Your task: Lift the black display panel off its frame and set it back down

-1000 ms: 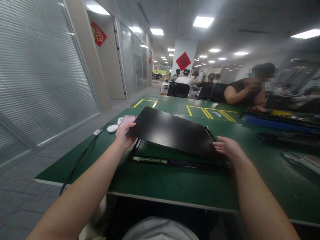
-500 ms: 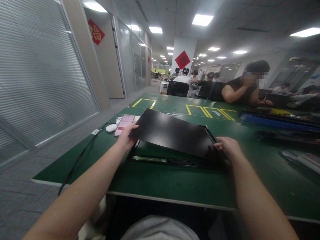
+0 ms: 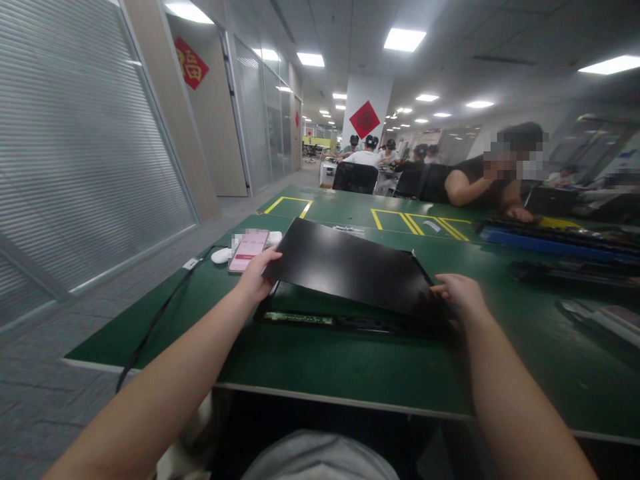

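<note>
At the far left edge of the green worktop (image 3: 320, 367) I see a black cable (image 3: 155, 323) running over the edge, and near the far left corner a white mouse (image 3: 220, 255) lies just beside a pink-screened phone (image 3: 249, 251). My left hand (image 3: 256, 277) sits just right of the phone, fingers curled around the raised left corner of a black panel (image 3: 350, 267), thumb on top. The panel is tilted, its left side lifted and its right side low, over a black frame (image 3: 345, 323) that lies flat near the middle of the worktop, closer to the near edge. My right hand (image 3: 463, 295) grips the panel's low right corner, fingers closed on its edge. Beyond, on the right, another person's arm (image 3: 475, 193) rests on the neighbouring table.
</note>
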{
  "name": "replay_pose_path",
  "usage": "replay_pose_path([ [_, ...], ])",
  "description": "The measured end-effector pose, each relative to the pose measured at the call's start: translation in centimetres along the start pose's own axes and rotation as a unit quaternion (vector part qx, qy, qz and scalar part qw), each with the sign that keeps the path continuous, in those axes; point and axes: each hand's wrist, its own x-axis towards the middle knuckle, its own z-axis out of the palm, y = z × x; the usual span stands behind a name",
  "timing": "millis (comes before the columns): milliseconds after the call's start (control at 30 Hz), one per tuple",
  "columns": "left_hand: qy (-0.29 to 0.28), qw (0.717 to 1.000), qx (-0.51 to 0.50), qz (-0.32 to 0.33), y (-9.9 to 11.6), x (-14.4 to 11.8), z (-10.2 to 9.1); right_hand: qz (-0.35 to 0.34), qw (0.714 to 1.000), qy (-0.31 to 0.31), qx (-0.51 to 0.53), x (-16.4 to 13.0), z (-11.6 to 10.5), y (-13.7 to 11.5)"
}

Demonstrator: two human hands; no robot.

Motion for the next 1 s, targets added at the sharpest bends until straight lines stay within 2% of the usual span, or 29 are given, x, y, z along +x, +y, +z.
replay_pose_path([
  [133,-0.01,1.0,0.002,0.001,-0.1,0.0,0.1,-0.006,1.0,0.015,-0.014,0.0,0.0,0.2],
  [367,0.006,1.0,0.01,-0.005,-0.2,0.0,0.2,-0.008,0.999,0.032,-0.038,-0.1,0.1,0.0],
  [667,0.022,1.0,0.009,-0.008,-0.7,0.3,-0.2,-0.04,0.988,0.016,-0.147,2.1,-0.2,1.9],
  [1000,0.051,0.997,0.051,-0.014,-0.9,0.4,-0.5,-0.059,0.976,0.009,-0.209,1.8,-0.2,1.6],
])
